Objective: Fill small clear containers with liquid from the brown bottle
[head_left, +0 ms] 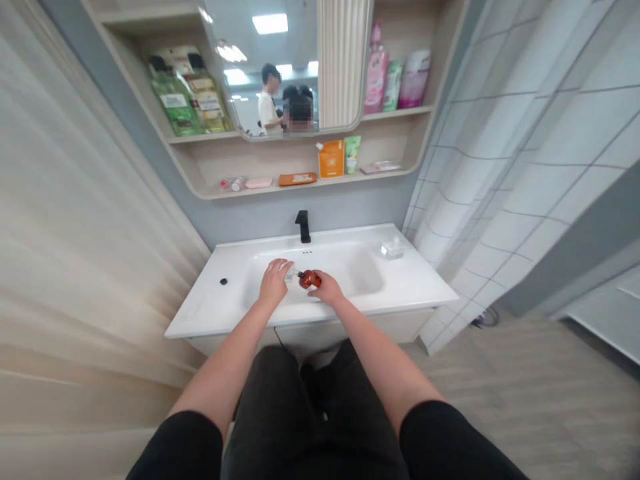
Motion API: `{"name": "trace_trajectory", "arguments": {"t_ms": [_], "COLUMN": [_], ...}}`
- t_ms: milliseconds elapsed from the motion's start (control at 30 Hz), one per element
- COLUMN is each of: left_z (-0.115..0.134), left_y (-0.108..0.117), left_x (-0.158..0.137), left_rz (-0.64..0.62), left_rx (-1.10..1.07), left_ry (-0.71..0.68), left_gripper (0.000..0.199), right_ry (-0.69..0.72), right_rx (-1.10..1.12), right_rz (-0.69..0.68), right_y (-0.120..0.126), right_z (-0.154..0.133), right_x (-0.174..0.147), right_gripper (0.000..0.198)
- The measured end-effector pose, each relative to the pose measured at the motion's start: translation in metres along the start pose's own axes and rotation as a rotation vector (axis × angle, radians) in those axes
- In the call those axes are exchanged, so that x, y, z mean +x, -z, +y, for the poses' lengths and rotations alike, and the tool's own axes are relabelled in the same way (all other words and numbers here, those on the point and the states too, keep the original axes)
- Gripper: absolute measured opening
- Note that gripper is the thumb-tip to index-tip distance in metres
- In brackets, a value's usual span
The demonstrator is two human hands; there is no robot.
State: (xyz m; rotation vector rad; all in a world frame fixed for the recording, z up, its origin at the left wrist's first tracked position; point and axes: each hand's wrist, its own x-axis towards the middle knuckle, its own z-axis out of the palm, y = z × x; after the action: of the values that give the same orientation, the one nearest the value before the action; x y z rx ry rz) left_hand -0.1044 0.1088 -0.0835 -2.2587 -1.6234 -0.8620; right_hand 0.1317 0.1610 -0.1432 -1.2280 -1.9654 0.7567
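Over the white sink basin (350, 270), my right hand (327, 288) is closed around a small amber bottle (309, 279). The bottle is tipped on its side, its dark neck pointing left toward my other hand. My left hand (275, 280) is closed on a small clear container (289, 274), held just left of the bottle's neck. Whether the neck touches the container is too small to tell, and so is any liquid between them. Behind both hands stands a black faucet (303, 227).
A clear plastic box (393, 249) sits on the right of the counter, a black round hole (223, 281) on the left. Above hangs a mirror cabinet (300, 185) with bottles, an orange pouch (331, 159) and tubes. Curtains flank both sides. The mirror reflects another person.
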Motion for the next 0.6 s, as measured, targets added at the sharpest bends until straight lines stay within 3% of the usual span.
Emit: {"name": "trace_trajectory", "arguments": {"t_ms": [600], "left_z": [0.003], "left_y": [0.011], "left_x": [0.014], "left_rz": [-0.037], "left_rx": [0.045], "left_ry": [-0.031], "left_gripper": [0.077], "right_ry": [0.026], "right_rx": [0.046], "right_rz": [0.053], "right_y": [0.000], "right_z": [0.000], "right_x": [0.000], "right_gripper": [0.085]}}
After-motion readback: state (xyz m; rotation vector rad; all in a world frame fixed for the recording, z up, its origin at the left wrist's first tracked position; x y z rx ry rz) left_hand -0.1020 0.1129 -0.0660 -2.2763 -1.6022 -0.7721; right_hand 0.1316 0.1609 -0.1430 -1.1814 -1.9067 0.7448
